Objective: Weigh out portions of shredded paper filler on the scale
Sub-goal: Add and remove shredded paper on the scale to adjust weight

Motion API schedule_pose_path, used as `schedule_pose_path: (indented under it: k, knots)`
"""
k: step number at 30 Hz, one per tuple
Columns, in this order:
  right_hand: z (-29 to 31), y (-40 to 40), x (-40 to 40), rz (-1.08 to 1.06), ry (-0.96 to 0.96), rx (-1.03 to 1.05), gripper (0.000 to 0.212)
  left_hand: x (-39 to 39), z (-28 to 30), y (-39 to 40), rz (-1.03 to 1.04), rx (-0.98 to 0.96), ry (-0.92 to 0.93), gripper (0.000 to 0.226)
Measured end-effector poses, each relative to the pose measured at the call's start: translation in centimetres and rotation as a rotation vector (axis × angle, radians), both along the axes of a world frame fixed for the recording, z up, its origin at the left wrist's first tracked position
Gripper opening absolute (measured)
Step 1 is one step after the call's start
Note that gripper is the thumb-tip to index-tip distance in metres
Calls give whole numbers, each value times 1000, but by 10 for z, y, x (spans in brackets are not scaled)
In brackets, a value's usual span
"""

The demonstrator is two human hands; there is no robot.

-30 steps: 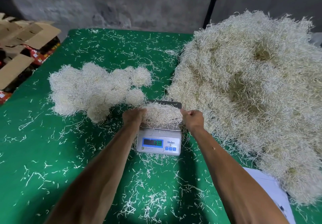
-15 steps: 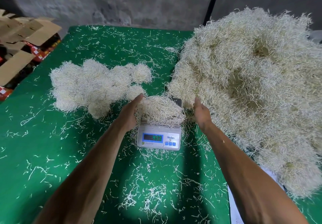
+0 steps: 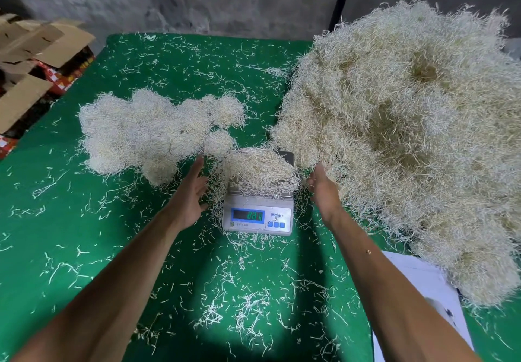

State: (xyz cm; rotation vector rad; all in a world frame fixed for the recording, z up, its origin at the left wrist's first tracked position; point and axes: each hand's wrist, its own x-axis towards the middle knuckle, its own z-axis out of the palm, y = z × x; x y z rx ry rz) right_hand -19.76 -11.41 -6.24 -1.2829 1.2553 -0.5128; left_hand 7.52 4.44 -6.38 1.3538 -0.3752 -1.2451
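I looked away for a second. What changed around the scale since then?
Both hands let go of the portion on the scale: the left hand and right hand opened and drew apart to either side. The portion, big pile and weighed clumps stayed put.

We see a table [image 3: 84,249] covered in green cloth, with loose paper strands [image 3: 239,305] scattered over nearly all of it. A small digital scale [image 3: 258,215] sits on it near the middle, a cluster of rounded shredded-paper portions [image 3: 146,133] lies to the left of the scale, and a large heap of shredded filler [image 3: 408,136] fills the right side (it reaches up to the scale's edge). At the near right a white sheet [image 3: 417,282] lies partly under that heap.
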Motion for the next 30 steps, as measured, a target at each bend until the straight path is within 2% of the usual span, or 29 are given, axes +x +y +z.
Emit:
schedule_pose_path:
  k: [3,5,7,13,17,22,24,25,27,29,30]
  knots:
    - [-4,13,3,-45,-81,17,87,-3,-1,0,-16,3,5,122]
    - [-8,20,6,-72,-107,9,78,-6,-1,0,-9,10,13,106]
    - [-11,23,9,-62,-73,-42,72,-8,-2,1,-7,18,12,107]
    - [-14,20,10,-53,-51,-49,70,-8,-3,-1,-20,46,10,101]
    - [-14,19,13,-1,-40,-67,71,-10,-3,-6,-35,52,20,106]
    - [-14,16,16,-39,-63,-53,52,-12,0,-16,-38,68,-20,101]
    - [-17,13,16,-47,-77,-25,30,-15,0,-23,31,75,-190,95]
    - [-18,12,15,-29,-54,-20,23,-18,1,-28,58,67,-367,94]
    - [-21,13,16,19,23,-21,44,-24,2,-43,-16,-34,-896,91]
    - [-24,15,19,47,87,-41,67,-32,1,-67,-249,-157,-1451,90]
    - [-26,16,21,55,107,-64,72,-39,0,-79,-374,-139,-1607,93]
